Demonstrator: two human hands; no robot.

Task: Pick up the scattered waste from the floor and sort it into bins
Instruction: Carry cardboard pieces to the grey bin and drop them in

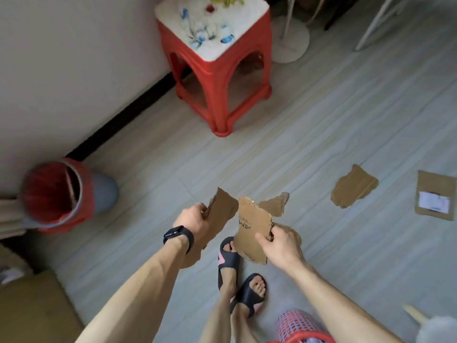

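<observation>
Head view: I am standing over the floor with cardboard in both hands, and everything below is placed from the round grey bin with a red liner [53,194].
Left hand: my left hand [191,220] is the one nearer the bin. Its fingers [200,207] are curled round the edge of a long torn brown cardboard strip [220,214].
Strip axis: it runs from above my knuckles back down along my forearm, so its side faces the bin rather than its end.
Right hand: my right hand [279,243] is farther from the bin. It pinches a ragged brown cardboard sheet with dark printed letters [252,226], thumb on the front and fingers behind.
Uncertain: a small ragged brown scrap [275,204] shows just past the sheet, and I cannot tell whether I hold it or it lies on the floor.
Still on the floor: a flat torn brown cardboard piece [353,186] and a squarish brown cardboard panel with a white label [436,196], both well away from the bin, beyond my right hand.
Bin mouth: open and facing up, well apart from the strip.
Other container: a red mesh plastic basket [300,325], far from the bin by my right leg, is possibly a second bin.
Judgement: the drop turns on swinging my left hand across to the bin, while my right is better placed for the floor pieces.
</observation>
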